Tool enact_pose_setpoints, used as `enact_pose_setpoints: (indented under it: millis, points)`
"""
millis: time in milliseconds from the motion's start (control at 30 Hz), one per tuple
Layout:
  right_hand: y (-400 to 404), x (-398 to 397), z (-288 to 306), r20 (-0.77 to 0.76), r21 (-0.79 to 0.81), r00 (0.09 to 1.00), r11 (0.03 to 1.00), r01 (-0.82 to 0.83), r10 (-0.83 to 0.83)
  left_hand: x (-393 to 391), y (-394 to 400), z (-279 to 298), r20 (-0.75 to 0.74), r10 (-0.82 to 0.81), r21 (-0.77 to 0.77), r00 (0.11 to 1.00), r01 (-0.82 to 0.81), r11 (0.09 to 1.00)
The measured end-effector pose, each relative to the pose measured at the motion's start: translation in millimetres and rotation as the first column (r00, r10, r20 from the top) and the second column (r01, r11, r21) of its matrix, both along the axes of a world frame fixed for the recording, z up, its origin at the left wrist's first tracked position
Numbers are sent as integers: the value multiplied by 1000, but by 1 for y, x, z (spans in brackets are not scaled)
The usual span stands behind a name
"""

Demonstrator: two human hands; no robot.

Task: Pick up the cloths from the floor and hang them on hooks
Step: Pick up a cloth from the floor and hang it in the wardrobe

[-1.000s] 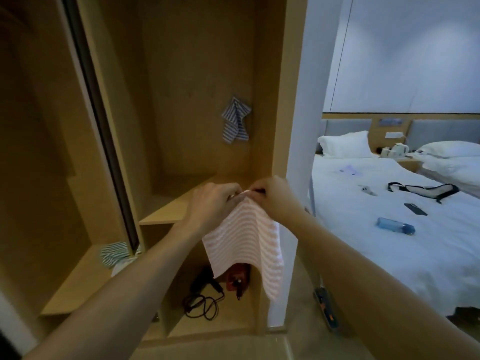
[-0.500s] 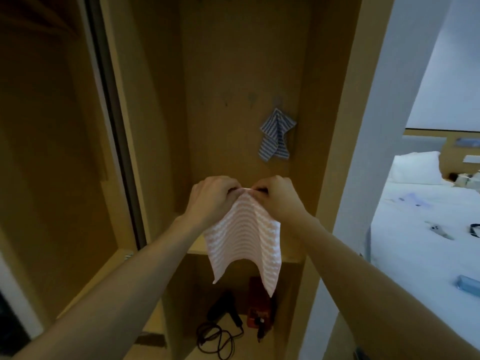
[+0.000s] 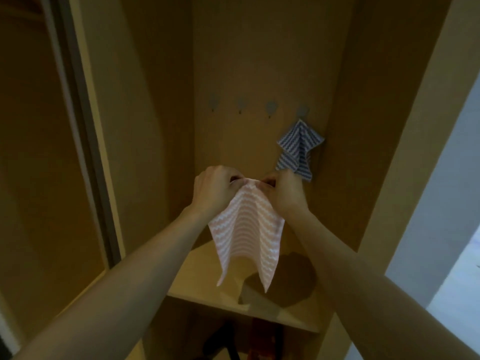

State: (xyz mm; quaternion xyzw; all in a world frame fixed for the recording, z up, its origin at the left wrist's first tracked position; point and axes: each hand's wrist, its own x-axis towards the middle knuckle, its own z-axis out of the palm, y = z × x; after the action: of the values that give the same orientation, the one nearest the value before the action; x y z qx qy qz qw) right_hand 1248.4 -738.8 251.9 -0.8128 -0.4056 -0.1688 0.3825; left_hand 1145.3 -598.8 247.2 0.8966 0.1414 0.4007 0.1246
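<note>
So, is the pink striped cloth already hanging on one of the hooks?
No, the pink striped cloth is below the hooks, its top edge pinched between the left hand and the right hand; only the blue striped cloth hangs there.

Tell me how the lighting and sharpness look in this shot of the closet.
Head view: dim, warm light inside the wooden closet; the pink cloth throws a soft shadow on the shelf; the hooks look faint and soft; wide-angle bending at the edges; brighter, cooler light at the right.

Three bare hooks (image 3: 239, 107) left open on the back panel, rightmost hook (image 3: 302, 111) taken by blue cloth (image 3: 298, 149), shelf (image 3: 207, 279) beneath.
</note>
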Motion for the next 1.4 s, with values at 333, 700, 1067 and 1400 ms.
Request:
enact_pose_setpoints:
  millis: [333, 700, 1067, 1400]
  points:
    - [80, 99, 12, -52, 27, 992, 992, 120, -119, 110, 84, 11, -9, -83, -12, 996, 83, 996]
    - [141, 181, 32, -36, 10, 960, 961, 278, -277, 213, 154, 33, 7, -222, -52, 975, 222, 974]
    - [164, 237, 81, 10, -46, 912, 911, 410, -410, 279, 180, 74, 58, -217, -40, 974, 220, 975]
    - [182, 287, 123, 63, -51, 815, 814, 579, -576, 333, 177, 117, 106, -146, -51, 984, 152, 987]
